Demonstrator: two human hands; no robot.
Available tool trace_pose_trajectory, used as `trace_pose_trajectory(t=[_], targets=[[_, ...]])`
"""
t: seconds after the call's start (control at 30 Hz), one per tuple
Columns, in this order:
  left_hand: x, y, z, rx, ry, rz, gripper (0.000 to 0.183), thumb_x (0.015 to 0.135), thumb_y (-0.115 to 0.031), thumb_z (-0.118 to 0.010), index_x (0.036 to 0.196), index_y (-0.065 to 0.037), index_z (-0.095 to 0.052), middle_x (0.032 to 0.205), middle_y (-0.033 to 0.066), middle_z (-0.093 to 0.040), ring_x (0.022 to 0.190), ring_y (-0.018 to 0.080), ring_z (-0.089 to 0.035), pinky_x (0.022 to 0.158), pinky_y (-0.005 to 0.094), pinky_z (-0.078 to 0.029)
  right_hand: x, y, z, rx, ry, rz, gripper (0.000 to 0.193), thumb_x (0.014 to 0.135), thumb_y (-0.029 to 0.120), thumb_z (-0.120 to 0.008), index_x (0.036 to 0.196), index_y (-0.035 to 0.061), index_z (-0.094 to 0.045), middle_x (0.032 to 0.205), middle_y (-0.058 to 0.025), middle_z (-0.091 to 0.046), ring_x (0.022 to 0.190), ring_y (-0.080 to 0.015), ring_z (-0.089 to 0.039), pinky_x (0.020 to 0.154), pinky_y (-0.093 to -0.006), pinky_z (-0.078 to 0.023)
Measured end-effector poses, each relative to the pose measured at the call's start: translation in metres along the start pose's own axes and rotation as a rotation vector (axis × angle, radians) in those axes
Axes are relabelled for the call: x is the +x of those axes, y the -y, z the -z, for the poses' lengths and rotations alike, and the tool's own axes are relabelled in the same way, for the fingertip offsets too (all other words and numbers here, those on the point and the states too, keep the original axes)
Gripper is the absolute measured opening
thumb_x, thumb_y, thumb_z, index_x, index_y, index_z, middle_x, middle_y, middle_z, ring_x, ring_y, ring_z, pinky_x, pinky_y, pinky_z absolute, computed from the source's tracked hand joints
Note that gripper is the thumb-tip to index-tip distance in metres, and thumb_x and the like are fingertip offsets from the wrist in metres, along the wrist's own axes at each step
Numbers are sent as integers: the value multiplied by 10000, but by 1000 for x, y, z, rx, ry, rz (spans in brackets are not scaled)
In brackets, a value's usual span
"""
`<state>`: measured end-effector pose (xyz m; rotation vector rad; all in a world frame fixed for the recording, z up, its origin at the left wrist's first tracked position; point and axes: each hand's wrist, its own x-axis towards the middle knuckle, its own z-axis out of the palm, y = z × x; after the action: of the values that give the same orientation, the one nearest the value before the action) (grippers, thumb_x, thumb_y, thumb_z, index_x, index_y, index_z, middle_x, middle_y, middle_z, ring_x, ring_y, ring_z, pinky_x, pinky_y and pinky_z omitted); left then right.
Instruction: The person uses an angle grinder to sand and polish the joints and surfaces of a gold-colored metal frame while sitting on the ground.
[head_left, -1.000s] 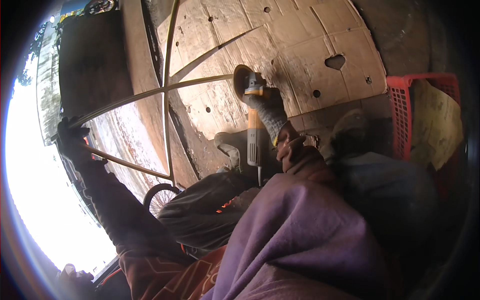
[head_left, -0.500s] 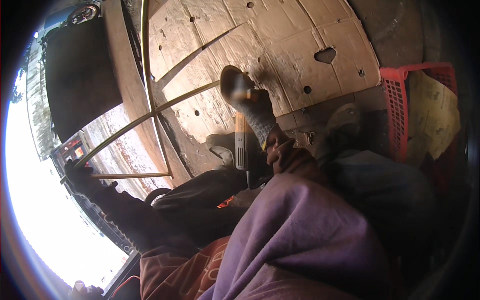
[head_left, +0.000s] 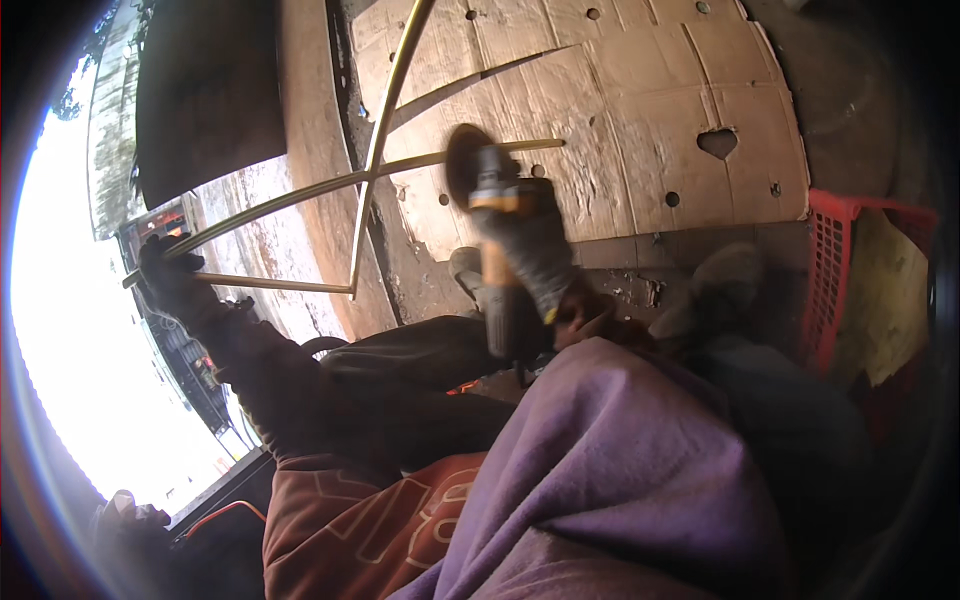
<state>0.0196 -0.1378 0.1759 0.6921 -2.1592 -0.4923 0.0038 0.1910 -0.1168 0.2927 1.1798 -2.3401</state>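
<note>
Shining, thin gold metal bars [head_left: 300, 193] are clutched at the left by the left hand [head_left: 166, 265]; an orange-and-grey disc grinder [head_left: 496, 266] is held by the grey-gloved right hand [head_left: 522, 232].

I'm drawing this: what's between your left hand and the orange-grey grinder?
A long golden metal bar stretches there, crossed by another golden metal bar, in the head view.

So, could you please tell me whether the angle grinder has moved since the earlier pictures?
Yes: the angle grinder in the right hand has shifted to the left, farther from the heart-shaped hole in the cardboard sheet.
</note>
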Motion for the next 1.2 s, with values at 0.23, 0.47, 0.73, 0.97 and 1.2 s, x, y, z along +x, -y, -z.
trace_pose_trajectory(t=[0.23, 0.47, 0.73, 0.97, 1.2], targets=[[-11, 4, 3, -109, 86, -110, 373, 1017, -294, -507, 1126, 27, -663, 878, 152, -721, 655, 206, -687, 573, 299, -546, 5, -35, 9, -2, -135, 35, 226, 770, 184, -810, 883, 19, -705, 746, -43, -678, 661, -132, -655, 580, -307, -536], [11, 32, 8, -118, 90, -101, 347, 1008, -257, -512, 1132, 40, -641, 916, 188, -715, 708, 254, -699, 602, 318, -563, 7, -36, 36, -120, -194, 54, 391, 741, 189, -857, 1036, 42, -647, 860, -31, -686, 750, -112, -646, 659, -300, -538], [1, -8, -8, -269, 55, 30, 324, 889, -273, -645, 931, 46, -687, 783, 188, -710, 583, 230, -647, 558, 305, -505, 6, -45, 28, -49, -180, 44, 467, 702, 183, -875, 1058, 33, -613, 887, -52, -693, 789, -131, -663, 675, -313, -548], [6, 2, -4, -183, 135, 20, 312, 871, -257, -632, 930, 44, -688, 848, 172, -704, 657, 216, -640, 600, 306, -502, 24, -45, 68, -90, -370, -150, 369, 672, 239, -883, 891, 23, -680, 815, -64, -706, 706, -159, -678, 663, -332, -554], [19, 10, -6, -425, 112, -62, 304, 892, -143, -596, 1042, 107, -683, 1040, 192, -690, 1033, 279, -672, 930, 444, -590, 35, -51, 78, -177, -364, -172, 342, 689, 267, -874, 891, 37, -723, 818, -55, -720, 754, -156, -694, 674, -340, -552]])
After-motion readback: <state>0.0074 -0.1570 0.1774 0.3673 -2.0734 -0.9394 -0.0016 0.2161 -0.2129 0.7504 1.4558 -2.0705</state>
